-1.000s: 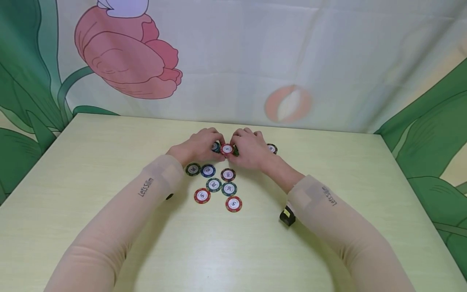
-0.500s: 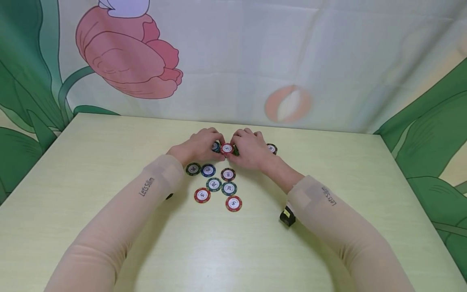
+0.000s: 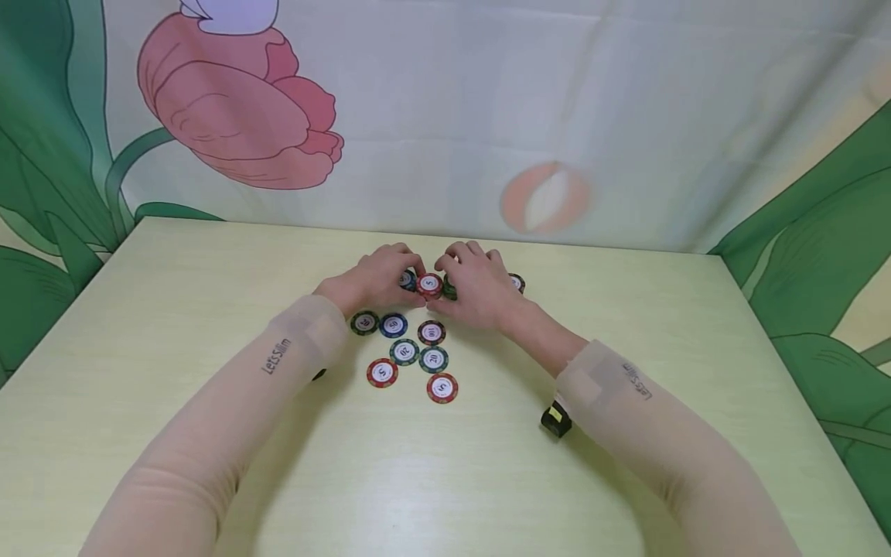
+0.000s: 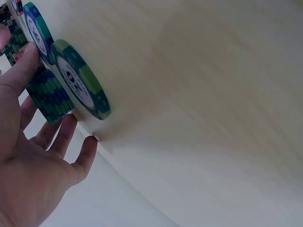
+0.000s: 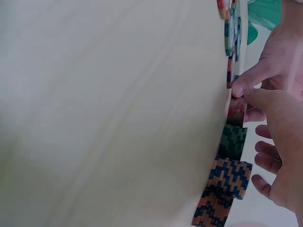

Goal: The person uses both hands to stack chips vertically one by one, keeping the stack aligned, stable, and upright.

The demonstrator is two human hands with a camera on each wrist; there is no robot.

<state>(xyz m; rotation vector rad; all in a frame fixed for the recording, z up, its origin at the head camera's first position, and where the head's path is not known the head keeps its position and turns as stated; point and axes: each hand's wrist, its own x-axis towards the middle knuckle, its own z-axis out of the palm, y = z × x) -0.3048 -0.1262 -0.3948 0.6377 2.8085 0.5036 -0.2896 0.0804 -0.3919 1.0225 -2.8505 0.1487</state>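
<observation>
At the table's far side, my left hand (image 3: 381, 277) pinches a stack of red poker chips (image 3: 429, 285) between thumb and forefinger. Beside it my right hand (image 3: 479, 286) is spread, its forefinger lifted off the red stack and its thumb low near the left thumb. In the right wrist view its other fingers stand apart from the stacks. A blue-green chip stack (image 4: 49, 97) lies under the left palm. Right of the red stack come a green stack (image 5: 232, 141), a dark-blue-and-orange stack (image 5: 229, 177) and a black-and-orange stack (image 5: 212, 208), partly hidden by the right hand in the head view.
Loose chips lie flat nearer the person: a black one (image 3: 364, 322), a blue one (image 3: 393, 325), a 100 chip (image 3: 431, 333), green 20 chips (image 3: 434, 359) and red 5 chips (image 3: 442, 388). A small black box (image 3: 556, 418) shows below the right sleeve. A printed curtain (image 3: 418, 116) hangs behind the table.
My right fingers have come off the red stack and spread slightly. The left hand keeps its pinch on the stack. The whole head view has shifted a little.
</observation>
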